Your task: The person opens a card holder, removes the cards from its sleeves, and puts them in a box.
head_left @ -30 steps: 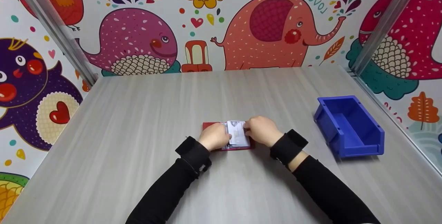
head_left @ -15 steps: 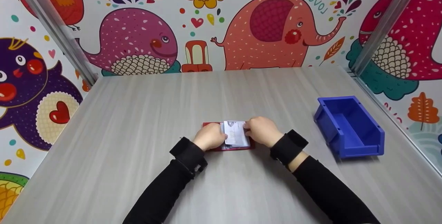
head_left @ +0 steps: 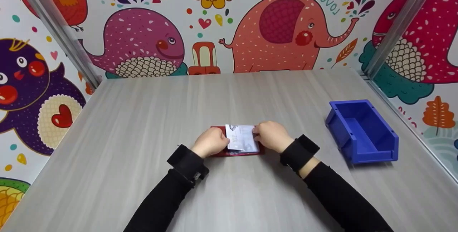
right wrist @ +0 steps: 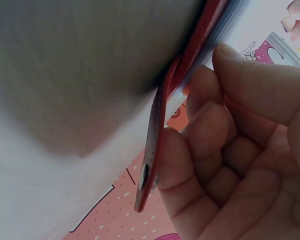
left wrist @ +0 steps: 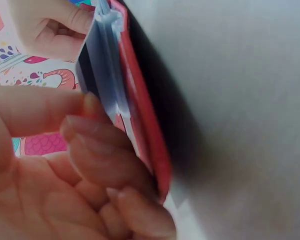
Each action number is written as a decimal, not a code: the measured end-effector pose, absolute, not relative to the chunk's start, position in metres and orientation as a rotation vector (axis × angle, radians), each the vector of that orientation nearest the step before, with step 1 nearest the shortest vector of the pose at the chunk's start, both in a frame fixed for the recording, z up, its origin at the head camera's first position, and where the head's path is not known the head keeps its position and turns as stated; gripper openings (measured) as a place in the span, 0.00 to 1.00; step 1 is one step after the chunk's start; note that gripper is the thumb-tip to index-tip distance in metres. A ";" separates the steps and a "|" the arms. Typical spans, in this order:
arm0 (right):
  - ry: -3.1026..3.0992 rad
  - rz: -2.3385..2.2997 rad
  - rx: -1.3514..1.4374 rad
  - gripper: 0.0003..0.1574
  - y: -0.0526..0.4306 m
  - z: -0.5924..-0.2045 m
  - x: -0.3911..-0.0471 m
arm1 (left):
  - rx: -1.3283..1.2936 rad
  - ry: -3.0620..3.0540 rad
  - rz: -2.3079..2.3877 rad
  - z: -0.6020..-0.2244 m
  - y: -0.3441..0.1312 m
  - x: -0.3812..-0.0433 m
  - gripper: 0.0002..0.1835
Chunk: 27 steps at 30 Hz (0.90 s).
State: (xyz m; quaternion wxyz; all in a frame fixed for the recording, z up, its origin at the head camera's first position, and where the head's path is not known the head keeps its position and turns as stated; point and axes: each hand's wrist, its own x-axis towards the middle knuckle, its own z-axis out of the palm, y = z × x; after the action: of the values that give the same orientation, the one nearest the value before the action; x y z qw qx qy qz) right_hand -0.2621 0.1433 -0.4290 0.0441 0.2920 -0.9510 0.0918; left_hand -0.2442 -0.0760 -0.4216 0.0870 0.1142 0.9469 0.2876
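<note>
A red card holder [head_left: 222, 129] lies open on the table, its clear plastic sleeves [left wrist: 106, 65] stacked inside. My left hand [head_left: 211, 142] pinches the left edge of a pale silver-white card [head_left: 234, 138] between thumb and forefinger. The card lies over the sleeves and sticks out past their left side; its right part overlaps them. At the opposite side, my right hand [head_left: 271, 135] pinches the right edge of the sleeves with thumb and forefinger. In the right wrist view, a red strap with a metal snap [right wrist: 146, 172] hangs off the holder against my curled fingers.
A blue plastic bin [head_left: 361, 132] stands on the right of the pale wood-grain table [head_left: 161, 110]. Printed cartoon panels [head_left: 207, 21] with metal corner posts [head_left: 53, 28] enclose the back and sides.
My left hand has drawn the card leftward over the holder, so more of it shows beyond the sleeves. The right hand has stayed in place at the right edge.
</note>
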 end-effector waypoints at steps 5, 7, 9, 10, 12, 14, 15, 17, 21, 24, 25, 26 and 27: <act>-2.901 0.291 0.893 0.04 0.144 -0.430 -0.262 | 0.327 2.822 0.876 -0.419 -0.080 -0.242 0.22; -2.900 0.288 0.893 0.03 0.144 -0.430 -0.262 | 0.325 2.829 0.883 -0.418 -0.081 -0.241 0.22; -2.901 0.292 0.894 0.03 0.144 -0.429 -0.262 | 0.318 2.828 0.890 -0.417 -0.083 -0.240 0.22; -2.901 0.289 0.895 0.03 0.144 -0.429 -0.262 | 0.314 2.827 0.893 -0.417 -0.083 -0.240 0.22; -2.899 0.286 0.898 0.04 0.144 -0.430 -0.262 | 0.304 2.826 0.895 -0.416 -0.085 -0.240 0.22; -2.901 0.293 0.897 0.04 0.144 -0.430 -0.261 | 0.293 2.819 0.897 -0.416 -0.086 -0.239 0.23; -2.900 0.294 0.898 0.04 0.144 -0.430 -0.261 | 0.289 2.817 0.898 -0.416 -0.086 -0.239 0.23; -2.900 0.294 0.896 0.04 0.144 -0.431 -0.261 | 0.283 2.817 0.901 -0.415 -0.088 -0.239 0.23; -2.903 0.283 0.893 0.04 0.144 -0.430 -0.262 | 0.278 2.812 0.920 -0.415 -0.090 -0.239 0.23; -2.901 0.276 0.890 0.04 0.145 -0.431 -0.262 | 0.277 2.808 0.943 -0.415 -0.091 -0.239 0.23; -2.900 0.282 0.887 0.04 0.145 -0.431 -0.262 | 0.285 2.812 0.946 -0.415 -0.091 -0.238 0.23; -2.894 0.290 0.888 0.04 0.145 -0.431 -0.262 | 0.294 2.816 0.950 -0.415 -0.092 -0.238 0.23; -2.890 0.290 0.889 0.04 0.145 -0.432 -0.262 | 0.303 2.821 0.954 -0.415 -0.092 -0.238 0.24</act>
State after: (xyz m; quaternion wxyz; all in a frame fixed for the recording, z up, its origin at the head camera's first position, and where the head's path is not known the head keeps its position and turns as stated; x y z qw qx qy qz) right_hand -0.2616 0.1449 -0.4318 0.0522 0.2924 -0.9501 0.0954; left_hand -0.2376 -0.0920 -0.4149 0.0741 0.1009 0.9399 0.3178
